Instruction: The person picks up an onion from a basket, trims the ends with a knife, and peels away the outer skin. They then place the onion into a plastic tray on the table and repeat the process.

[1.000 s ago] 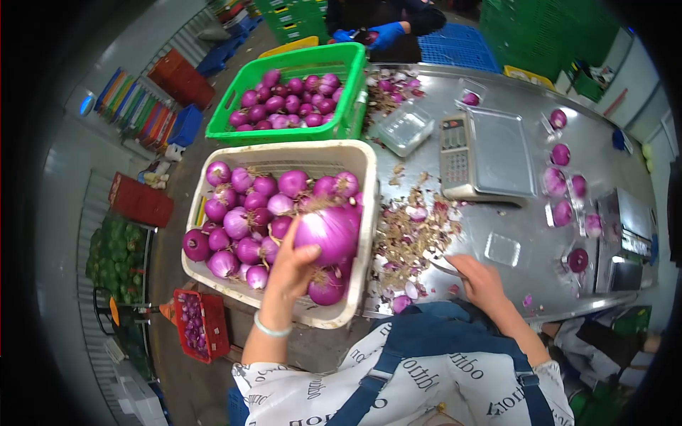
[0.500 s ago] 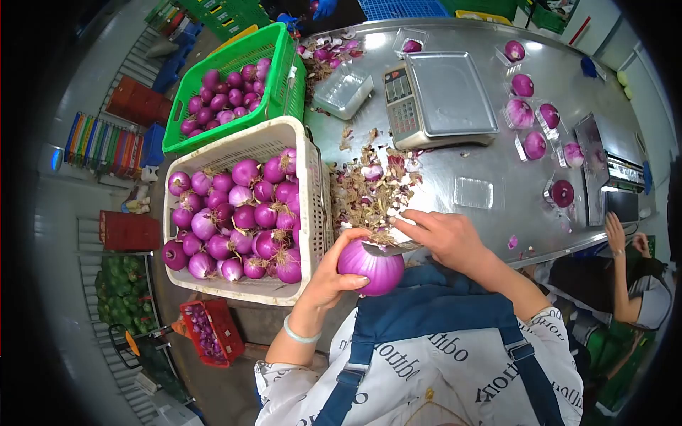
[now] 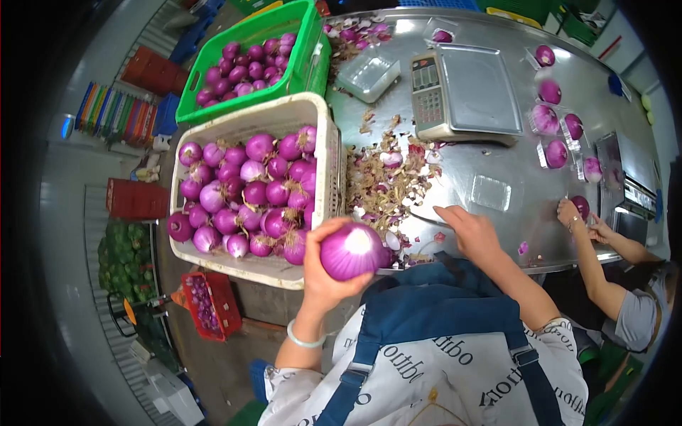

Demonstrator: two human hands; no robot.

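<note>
Head view, left hand (image 3: 321, 273) gripping round glossy purple onion (image 3: 349, 251), papery peelings (image 3: 387, 186)

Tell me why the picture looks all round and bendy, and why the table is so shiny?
In the head view a fisheye lens bends the edges, so the white crate and green crate curve and the corners go black. The steel table mirrors overhead light as white glare near the scale. The onion in the left hand stays sharp.
</note>
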